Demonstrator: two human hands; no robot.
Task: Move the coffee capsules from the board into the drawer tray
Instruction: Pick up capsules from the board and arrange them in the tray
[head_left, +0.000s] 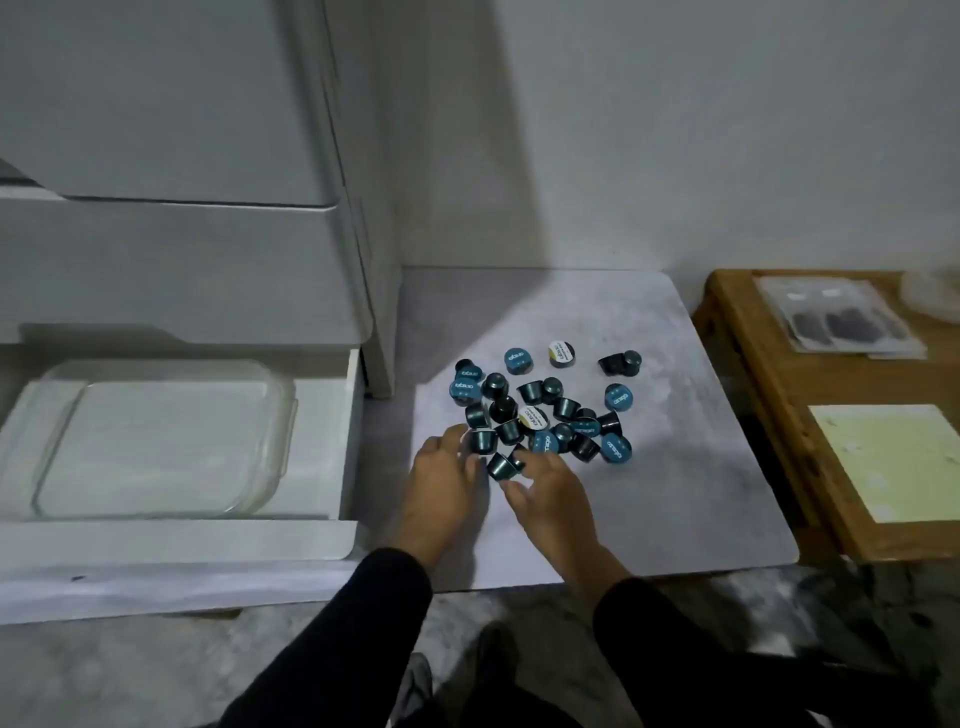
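**Reaching for the first capsules**

Left of the board, the drawer stands open with one glass tray inside, holding no capsules yet. Your left hand and right hand both lie with fingers spread at the near edge of the capsule pile, gripping nothing. Judged from this, you are at the first pick: close on a few capsules, then carry them left of the board into the tray. Roughly two dozen capsules remain; overlap prevents an exact count.
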